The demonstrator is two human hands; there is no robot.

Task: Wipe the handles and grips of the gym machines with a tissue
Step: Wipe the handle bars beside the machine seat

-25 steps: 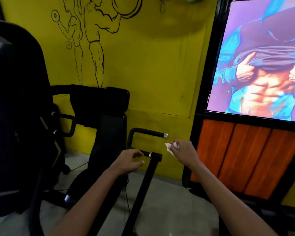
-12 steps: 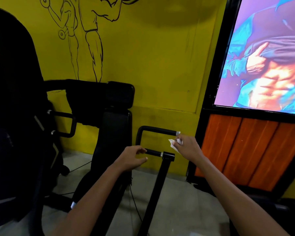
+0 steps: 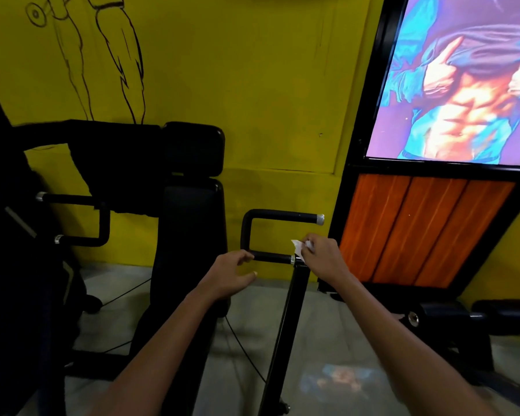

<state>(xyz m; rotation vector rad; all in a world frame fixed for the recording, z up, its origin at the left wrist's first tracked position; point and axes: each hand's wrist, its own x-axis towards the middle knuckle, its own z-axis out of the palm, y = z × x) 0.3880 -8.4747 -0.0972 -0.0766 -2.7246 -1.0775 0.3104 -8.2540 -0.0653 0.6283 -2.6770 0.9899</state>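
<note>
- Nearest the camera, two bare forearms reach forward from six o'clock toward a black U-shaped tubular machine handle (image 3: pixel 246 235) at the centre of the view.
- Left hand (image 3: pixel 230 273): fingers loosely curled, fingertips touching the left end of the handle's lower black foam grip (image 3: pixel 272 257); thumb held apart below. Whether it truly clasps the bar cannot be told; it appears to steady it, not grip it.
- Right hand (image 3: pixel 320 255): fingers pinched together round a small crumpled white tissue (image 3: pixel 297 246), which sits just above the chrome collar at the three o'clock end of the lower grip, beside the black upright post (image 3: pixel 285 322).
- Step in hand, as judged: the wipe of this lower grip is starting or finishing at its right end; tissue near, contact not certain.
- Next move calls for pressing the tissue onto the foam and drawing it along toward nine o'clock, the left hand yielding its place; the upper black bar with chrome end cap (image 3: pixel 285 217) at twelve o'clock remains to be done.
- Farther off at nine o'clock, a black padded machine seat (image 3: pixel 192 205) and a second pair of black handles (image 3: pixel 81 219), apparently unwiped.
- Beyond, a yellow painted wall (image 3: pixel 252 85); at two o'clock, a framed poster over orange wooden panels (image 3: pixel 418 229).
</note>
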